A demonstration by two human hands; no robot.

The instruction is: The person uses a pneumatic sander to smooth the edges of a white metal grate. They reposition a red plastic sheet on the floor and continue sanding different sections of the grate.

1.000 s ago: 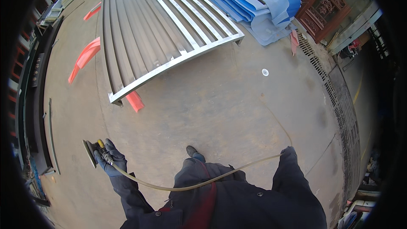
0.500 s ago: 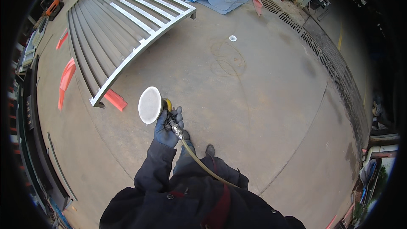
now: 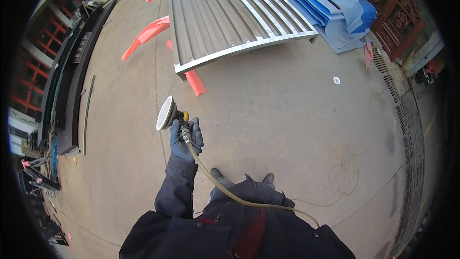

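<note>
My left hand (image 3: 186, 140), in a dark blue-grey glove, is wrapped round a pneumatic disc sander (image 3: 178, 117). Its round white pad (image 3: 165, 113) faces away to the left, tilted nearly on edge, and a bit of yellow shows on the body. From the sander's metal fitting a yellowish air hose (image 3: 215, 179) runs down across the front of my dark jacket. Ahead, apart from the sander, lies a large ribbed metal panel (image 3: 215, 24) with a bright frame, raised off the floor. My right hand is out of sight.
Pink-red strips (image 3: 195, 83) stick out from under the panel. Folded blue sheets (image 3: 335, 9) lie at the far right, near carved wooden doors (image 3: 395, 17). A white disc (image 3: 337, 80) and coiled thin line (image 3: 347, 175) lie on the concrete. A drain grate (image 3: 394, 93) runs along the right; long dark beams (image 3: 72, 98) lie left.
My view has turned to the left, so the panel and blue sheets now sit farther right in the picture. The sander stays in my left hand, its pad now seen more edge-on.
</note>
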